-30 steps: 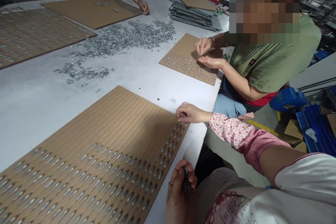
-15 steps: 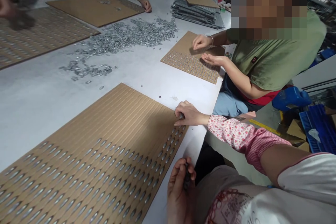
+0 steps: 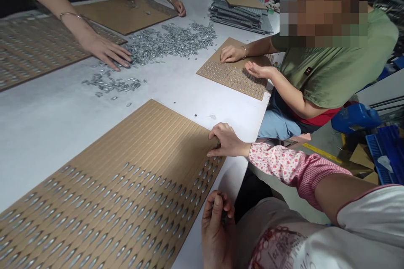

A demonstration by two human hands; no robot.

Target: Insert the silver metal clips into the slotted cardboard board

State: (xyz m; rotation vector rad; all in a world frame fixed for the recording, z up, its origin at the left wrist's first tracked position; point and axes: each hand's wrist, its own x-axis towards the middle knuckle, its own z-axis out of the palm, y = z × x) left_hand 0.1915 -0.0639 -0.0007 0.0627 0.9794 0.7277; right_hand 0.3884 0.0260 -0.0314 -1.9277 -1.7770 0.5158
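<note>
A brown grooved board (image 3: 148,128) lies before me, its lower part set with rows of silvery oval metal pieces (image 3: 129,187). At the board's right edge is my right hand (image 3: 227,139), thumb and fingers curled round a small dark metal piece that is mostly hidden. My left hand (image 3: 217,227) is held off the table's edge, palm up, fingers folded over small dark metal pieces that barely show. It stays apart from the board.
Loose metal pieces (image 3: 176,42) are heaped mid-table. A co-worker's hand (image 3: 107,50) reaches to the heap from the left. Beside me a person in green works at a smaller board (image 3: 217,67). Stacked panels (image 3: 236,14) stand behind; a blue crate (image 3: 383,155) is on the floor.
A co-worker's arm has stretched in from the left to the heap. The green-shirted person's far hand has moved left over its board. My hands stay almost in place; the view has shifted slightly.
</note>
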